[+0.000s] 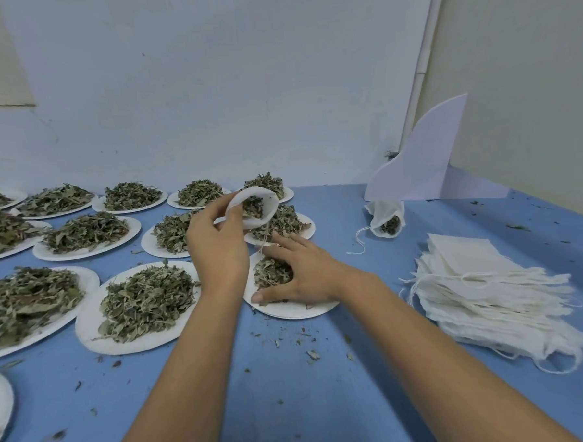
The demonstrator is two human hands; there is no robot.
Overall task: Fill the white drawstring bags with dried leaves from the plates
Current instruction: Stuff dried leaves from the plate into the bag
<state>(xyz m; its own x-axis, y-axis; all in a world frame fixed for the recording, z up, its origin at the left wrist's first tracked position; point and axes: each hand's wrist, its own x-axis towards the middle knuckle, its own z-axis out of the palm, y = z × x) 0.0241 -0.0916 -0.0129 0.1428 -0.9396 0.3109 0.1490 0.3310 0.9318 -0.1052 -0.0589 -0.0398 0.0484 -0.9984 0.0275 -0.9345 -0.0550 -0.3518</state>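
Head view: leaf plates (86,333) crowd left; bag stack (490,295), perhaps unfilled, right.

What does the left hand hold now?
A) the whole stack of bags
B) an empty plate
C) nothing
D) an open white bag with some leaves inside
D: the left hand grips the open white bag, and leaves show inside its mouth.
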